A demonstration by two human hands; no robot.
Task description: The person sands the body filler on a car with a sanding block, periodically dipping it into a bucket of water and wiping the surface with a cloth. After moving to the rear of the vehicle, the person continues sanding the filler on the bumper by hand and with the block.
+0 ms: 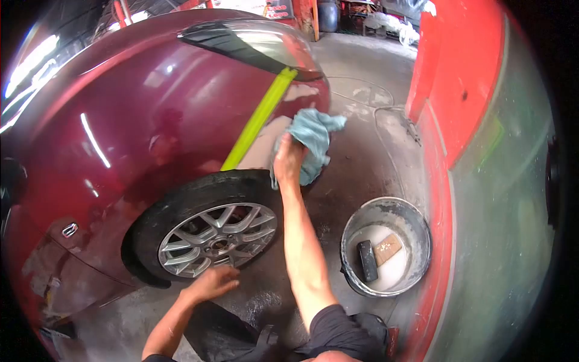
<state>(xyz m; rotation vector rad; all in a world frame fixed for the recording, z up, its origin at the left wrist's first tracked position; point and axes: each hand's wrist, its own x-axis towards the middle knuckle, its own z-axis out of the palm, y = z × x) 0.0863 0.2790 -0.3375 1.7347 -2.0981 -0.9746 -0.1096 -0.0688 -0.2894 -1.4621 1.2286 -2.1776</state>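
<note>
A blue-green cloth hangs bunched in my right hand, against the front corner of a dark red car. Bare grey-beige patches show on the panel there, bordered by a strip of yellow-green tape that runs from the headlight down to the wheel arch. My left hand is empty, its fingers apart, just below the silver-spoked wheel. The cloth partly hides the corner of the car.
To the right on the floor stands a bucket with whitish liquid, a black block and a brown block. A red post and wall rise at the right. A cable crosses the floor behind.
</note>
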